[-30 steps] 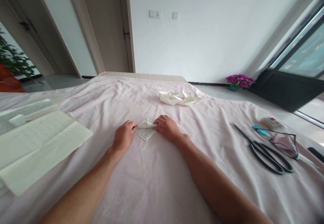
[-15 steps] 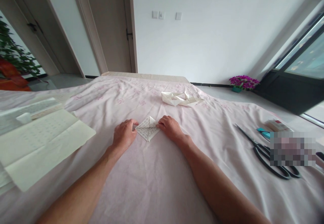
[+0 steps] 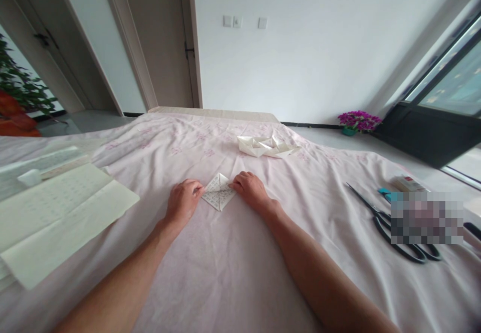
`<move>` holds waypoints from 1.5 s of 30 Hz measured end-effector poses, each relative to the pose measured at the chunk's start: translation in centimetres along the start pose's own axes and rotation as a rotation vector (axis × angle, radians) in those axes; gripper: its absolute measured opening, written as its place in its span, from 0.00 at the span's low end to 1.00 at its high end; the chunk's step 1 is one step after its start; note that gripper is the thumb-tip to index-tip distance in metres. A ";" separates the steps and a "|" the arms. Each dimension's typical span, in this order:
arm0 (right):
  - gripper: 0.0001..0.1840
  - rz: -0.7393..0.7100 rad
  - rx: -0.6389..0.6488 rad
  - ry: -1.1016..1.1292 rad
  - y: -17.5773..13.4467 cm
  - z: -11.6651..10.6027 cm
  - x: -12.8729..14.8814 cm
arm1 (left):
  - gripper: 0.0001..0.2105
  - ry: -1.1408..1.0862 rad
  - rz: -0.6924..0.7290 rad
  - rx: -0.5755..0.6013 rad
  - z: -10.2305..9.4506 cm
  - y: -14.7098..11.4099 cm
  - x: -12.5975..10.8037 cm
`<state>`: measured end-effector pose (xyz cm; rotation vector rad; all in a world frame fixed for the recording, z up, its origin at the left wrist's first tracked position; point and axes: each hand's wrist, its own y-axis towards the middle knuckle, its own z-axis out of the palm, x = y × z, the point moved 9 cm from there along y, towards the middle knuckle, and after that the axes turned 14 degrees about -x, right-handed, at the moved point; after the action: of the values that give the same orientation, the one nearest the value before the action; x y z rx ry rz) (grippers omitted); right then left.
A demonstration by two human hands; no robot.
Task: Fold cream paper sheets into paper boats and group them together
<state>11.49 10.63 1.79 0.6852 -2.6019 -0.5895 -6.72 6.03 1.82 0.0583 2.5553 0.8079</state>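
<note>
A small square of folded paper (image 3: 218, 195), covered in printed characters and turned like a diamond, lies on the pink cloth in front of me. Creases cross at its middle. My left hand (image 3: 184, 198) pinches its left corner between thumb and fingers. At the right corner, my right hand (image 3: 250, 188) grips it with curled fingers. Beyond my hands sit white folded paper boats (image 3: 265, 146), close together on the cloth.
Large creased paper sheets (image 3: 71, 217) lie at the left. Black-handled scissors (image 3: 383, 225) rest at the right, beside a small packet (image 3: 408, 183) and a blurred-out patch. Rumpled pink cloth (image 3: 210, 283) covers the surface. Purple flowers (image 3: 358, 121) stand on the floor beyond.
Both hands stay at the paper's side corners; the left fingers have closed in slightly at its left corner. The whole view has shifted a little.
</note>
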 end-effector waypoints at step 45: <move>0.17 0.187 -0.015 -0.189 -0.1 0.9 -0.5 | 0.09 0.316 0.029 0.035 1.0 -0.1 -0.6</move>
<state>11.57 11.07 0.87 0.3917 -2.7924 -0.6414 -5.74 6.41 1.24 -0.0238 2.8709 0.8408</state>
